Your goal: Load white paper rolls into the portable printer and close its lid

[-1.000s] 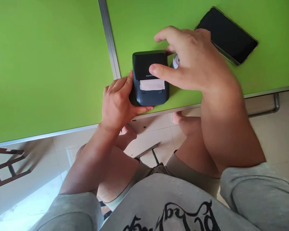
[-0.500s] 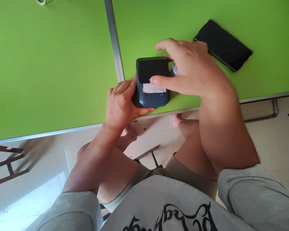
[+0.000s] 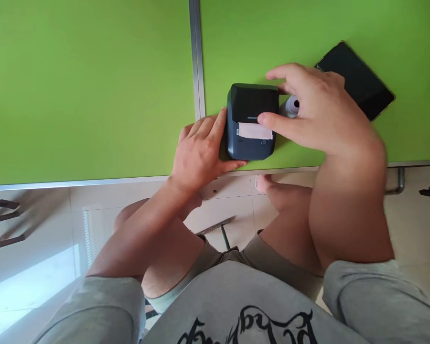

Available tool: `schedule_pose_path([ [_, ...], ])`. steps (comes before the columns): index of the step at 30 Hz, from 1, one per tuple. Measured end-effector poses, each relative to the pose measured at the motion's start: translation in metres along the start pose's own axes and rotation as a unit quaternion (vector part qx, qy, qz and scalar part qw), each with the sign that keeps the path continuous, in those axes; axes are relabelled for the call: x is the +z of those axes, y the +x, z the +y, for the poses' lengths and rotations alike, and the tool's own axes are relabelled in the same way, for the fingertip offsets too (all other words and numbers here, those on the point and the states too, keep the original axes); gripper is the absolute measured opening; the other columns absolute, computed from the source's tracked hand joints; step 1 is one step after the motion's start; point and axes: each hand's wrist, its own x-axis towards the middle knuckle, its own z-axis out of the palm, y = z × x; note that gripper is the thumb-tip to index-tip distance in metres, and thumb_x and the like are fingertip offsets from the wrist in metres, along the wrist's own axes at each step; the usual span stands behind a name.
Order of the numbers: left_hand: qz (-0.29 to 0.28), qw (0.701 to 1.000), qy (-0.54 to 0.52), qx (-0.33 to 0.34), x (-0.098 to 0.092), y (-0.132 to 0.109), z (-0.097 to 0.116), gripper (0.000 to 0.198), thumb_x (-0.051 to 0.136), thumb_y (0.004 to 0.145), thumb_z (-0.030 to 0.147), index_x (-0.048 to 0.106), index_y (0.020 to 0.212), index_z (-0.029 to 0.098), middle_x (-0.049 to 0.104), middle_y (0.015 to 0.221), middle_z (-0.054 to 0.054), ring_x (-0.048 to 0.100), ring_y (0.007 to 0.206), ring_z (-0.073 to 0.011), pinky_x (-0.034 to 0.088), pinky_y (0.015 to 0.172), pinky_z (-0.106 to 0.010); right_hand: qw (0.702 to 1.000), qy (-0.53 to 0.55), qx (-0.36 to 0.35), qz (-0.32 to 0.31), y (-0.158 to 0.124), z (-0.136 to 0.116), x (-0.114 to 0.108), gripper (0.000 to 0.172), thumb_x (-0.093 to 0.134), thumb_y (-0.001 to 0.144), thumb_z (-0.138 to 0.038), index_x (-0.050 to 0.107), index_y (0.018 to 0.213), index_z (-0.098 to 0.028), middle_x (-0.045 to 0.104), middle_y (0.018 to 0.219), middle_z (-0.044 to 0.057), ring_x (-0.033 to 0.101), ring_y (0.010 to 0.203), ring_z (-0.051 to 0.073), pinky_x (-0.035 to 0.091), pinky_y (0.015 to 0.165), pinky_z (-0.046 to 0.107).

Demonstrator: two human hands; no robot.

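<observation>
A small dark-blue label printer [image 3: 249, 152] with a black lid [image 3: 254, 100] stands near the front edge of the green table. A white label strip [image 3: 252, 131] sticks out below the lid. My left hand [image 3: 200, 148] holds the printer's left side, with its thumb at the front bottom corner. My right hand [image 3: 311, 102] grips the printer from the right: the thumb lies on the lid's front edge by the strip, other fingertips meet the far right side, and the index finger is lifted. Beside the printer, partly behind the right hand, is a pale paper roll [image 3: 292, 105].
A black smartphone [image 3: 361, 79] lies on the green table [image 3: 93, 95] at the right, partly hidden by my right hand. A metal strip [image 3: 197, 57] divides the tabletop. Under the front edge are my legs, a tiled floor and metal stool legs [image 3: 2, 224].
The view has shifted, so printer, phone and hands appear farther right. Both hands keep nearly the same hold on the printer. More of the paper roll and the lid's lettering show now.
</observation>
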Motion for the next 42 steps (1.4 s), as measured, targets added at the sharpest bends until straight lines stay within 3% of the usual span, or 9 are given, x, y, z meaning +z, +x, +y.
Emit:
schedule_pose_path([
  [7, 0.008, 1.000, -0.023, -0.008, 0.002, -0.001, 0.001, 0.103, 0.050, 0.077, 0.090, 0.042, 0.146, 0.013, 0.056, 0.142, -0.022, 0.054, 0.133, -0.0386, 0.041, 0.109, -0.045, 1.000, -0.013, 0.005, 0.028, -0.001, -0.008, 0.002, 0.039, 0.068, 0.084, -0.037, 0.057, 0.121, -0.033, 0.063, 0.135, 0.005, 0.044, 0.144, 0.034, 0.032, 0.116, 0.062],
  [11, 0.002, 0.999, -0.037, 0.003, -0.001, -0.002, 0.001, 0.097, 0.054, 0.079, 0.085, 0.039, 0.150, 0.021, 0.048, 0.152, -0.018, 0.048, 0.140, -0.0378, 0.042, 0.111, -0.047, 0.998, -0.028, 0.031, 0.049, 0.000, -0.009, 0.003, 0.044, 0.071, 0.082, -0.037, 0.059, 0.124, -0.029, 0.066, 0.131, 0.005, 0.050, 0.137, 0.036, 0.038, 0.109, 0.063],
  [15, 0.001, 0.998, -0.059, 0.008, -0.004, -0.001, 0.000, 0.093, 0.061, 0.079, 0.079, 0.041, 0.151, 0.025, 0.044, 0.158, -0.013, 0.046, 0.143, -0.0359, 0.041, 0.114, -0.048, 0.996, -0.016, 0.009, 0.085, -0.002, -0.008, 0.006, 0.053, 0.069, 0.081, -0.032, 0.060, 0.132, -0.022, 0.070, 0.124, 0.006, 0.056, 0.130, 0.035, 0.037, 0.111, 0.062],
  [23, -0.032, 0.997, -0.074, -0.022, -0.008, 0.003, 0.004, 0.111, 0.075, 0.068, 0.075, 0.036, 0.156, 0.019, 0.028, 0.166, -0.010, 0.035, 0.151, -0.0344, 0.035, 0.121, -0.049, 0.994, -0.009, -0.005, 0.110, -0.001, -0.012, 0.006, 0.052, 0.068, 0.082, -0.029, 0.063, 0.132, -0.014, 0.074, 0.113, 0.010, 0.064, 0.119, 0.033, 0.040, 0.111, 0.061],
  [30, -0.020, 0.996, -0.089, 0.018, -0.005, 0.008, -0.006, 0.107, 0.070, 0.067, 0.077, 0.037, 0.157, 0.029, 0.034, 0.164, -0.004, 0.038, 0.149, -0.0329, 0.027, 0.124, -0.054, 0.995, 0.000, -0.035, 0.088, -0.005, -0.005, 0.004, 0.056, 0.061, 0.088, -0.038, 0.056, 0.138, -0.012, 0.070, 0.120, 0.006, 0.065, 0.121, 0.028, 0.038, 0.111, 0.057],
  [34, -0.021, 0.993, -0.114, 0.028, -0.005, 0.011, -0.008, 0.104, 0.072, 0.065, 0.072, 0.036, 0.156, 0.038, 0.038, 0.162, 0.003, 0.046, 0.144, -0.0332, 0.032, 0.122, -0.056, 0.994, -0.029, -0.033, 0.103, -0.004, -0.004, 0.008, 0.056, 0.054, 0.092, -0.049, 0.056, 0.137, -0.016, 0.071, 0.118, 0.006, 0.063, 0.122, 0.030, 0.037, 0.111, 0.058],
  [38, -0.041, 0.993, -0.109, 0.010, -0.008, 0.012, -0.005, 0.102, 0.068, 0.068, 0.071, 0.036, 0.157, 0.035, 0.037, 0.162, 0.004, 0.046, 0.144, -0.0305, 0.035, 0.123, -0.051, 0.991, -0.007, -0.041, 0.129, -0.004, 0.001, 0.013, 0.054, 0.052, 0.092, -0.052, 0.057, 0.135, -0.019, 0.072, 0.113, 0.008, 0.064, 0.119, 0.030, 0.038, 0.109, 0.058],
  [42, -0.029, 0.992, -0.119, 0.010, -0.006, 0.014, -0.003, 0.106, 0.072, 0.061, 0.074, 0.039, 0.155, 0.038, 0.039, 0.159, 0.007, 0.047, 0.143, -0.0315, 0.038, 0.122, -0.052, 0.991, -0.011, -0.033, 0.132, -0.006, 0.000, 0.017, 0.053, 0.054, 0.091, -0.051, 0.058, 0.135, -0.021, 0.073, 0.114, 0.008, 0.063, 0.120, 0.030, 0.038, 0.109, 0.057],
])
